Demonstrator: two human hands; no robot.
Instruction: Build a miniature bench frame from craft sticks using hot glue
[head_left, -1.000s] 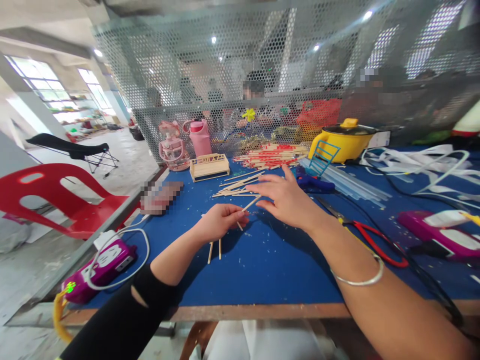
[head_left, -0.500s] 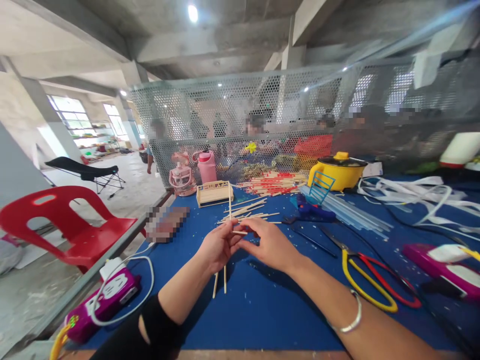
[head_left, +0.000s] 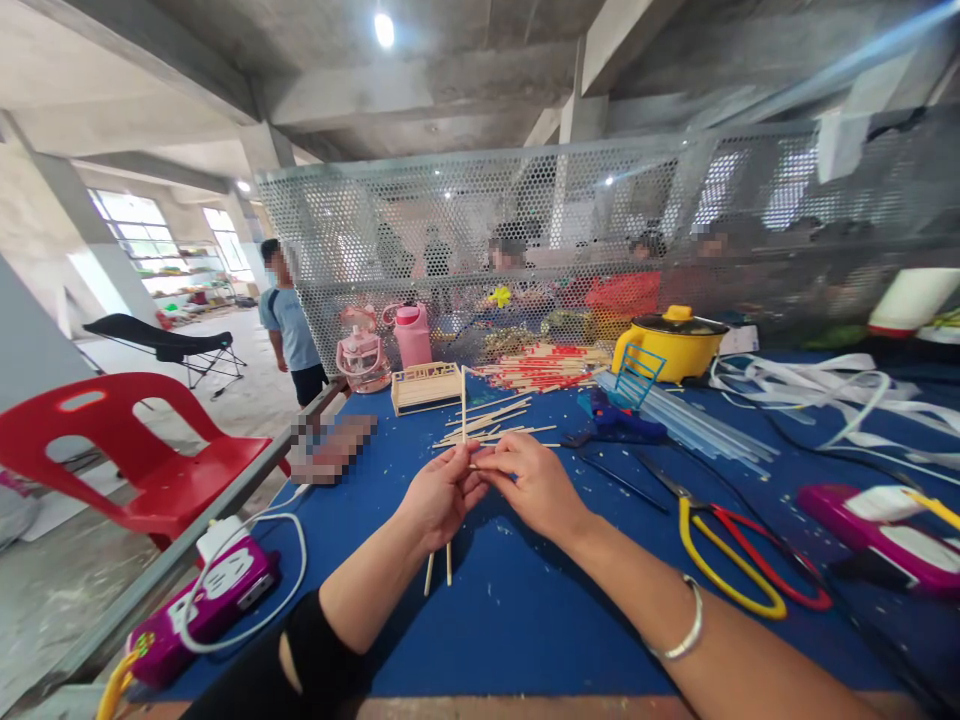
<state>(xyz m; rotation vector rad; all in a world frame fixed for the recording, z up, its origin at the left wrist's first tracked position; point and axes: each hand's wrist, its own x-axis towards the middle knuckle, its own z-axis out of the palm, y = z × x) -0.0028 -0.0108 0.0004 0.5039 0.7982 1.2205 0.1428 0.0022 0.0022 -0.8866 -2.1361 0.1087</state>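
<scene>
My left hand (head_left: 441, 492) is closed in a pinch on a thin wooden stick (head_left: 463, 408) that stands upright above the fingers. My right hand (head_left: 531, 480) meets it at the fingertips, pinching a short piece of stick that is mostly covered by the fingers. Below the left hand, two stick ends (head_left: 449, 566) show over the blue table; whether they join the held stick is hidden. Beyond the hands lies a loose pile of wooden sticks (head_left: 502, 425). A small wooden tray-like frame with a railing (head_left: 427, 390) stands behind it on the left.
Scissors with yellow and red handles (head_left: 694, 540), a blue glue gun (head_left: 626, 420) and clear glue sticks (head_left: 705, 425) lie right. A yellow pot (head_left: 675, 345), red-tipped sticks (head_left: 551, 367) and a pink bottle (head_left: 412, 335) stand behind. A purple power strip (head_left: 202, 610) and cable lie left.
My right thumb and fingers have closed on the short stick, which stuck out between the hands before. At the left, a person has come out from behind the mesh screen.
</scene>
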